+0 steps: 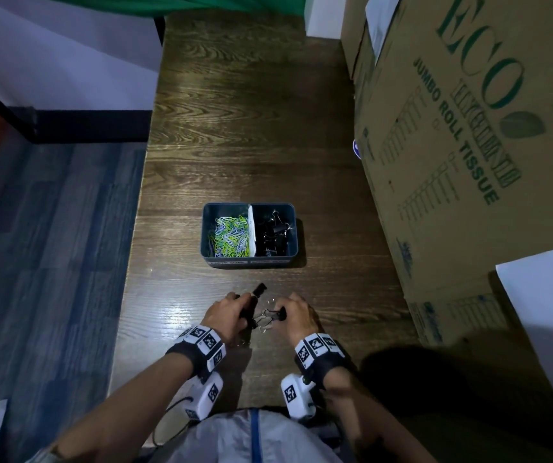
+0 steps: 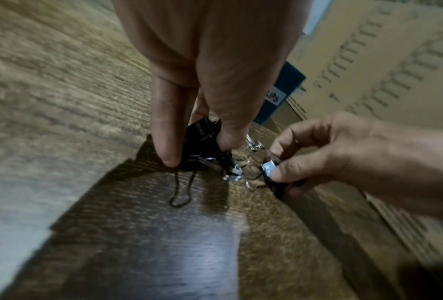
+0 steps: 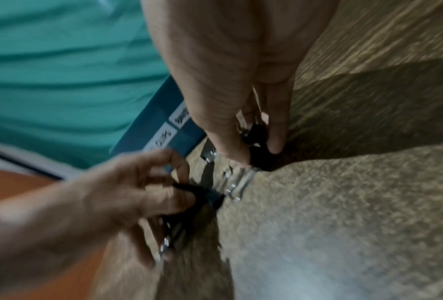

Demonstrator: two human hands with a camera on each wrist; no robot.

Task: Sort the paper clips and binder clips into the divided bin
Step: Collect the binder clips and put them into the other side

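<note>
A blue divided bin (image 1: pixel 250 263) stands mid-table, with coloured paper clips (image 1: pixel 230 233) in its left half and black binder clips (image 1: pixel 273 232) in its right half. Near the table's front edge my left hand (image 1: pixel 226 314) pinches black binder clips (image 2: pixel 202 146) against the wood. Close beside it my right hand (image 1: pixel 296 314) pinches another black binder clip (image 3: pixel 257 146). The silver wire handles (image 1: pixel 265 320) of the clips lie tangled between the two hands. One more black binder clip (image 1: pixel 259 290) lies just beyond my left hand.
The dark wooden table (image 1: pixel 251 128) runs far back behind the bin. Large cardboard boxes (image 1: pixel 462 145) line its right side, close to the bin. The table's left edge drops to a blue-grey floor (image 1: pixel 51 228). A green cloth (image 1: pixel 175 3) hangs at the far end.
</note>
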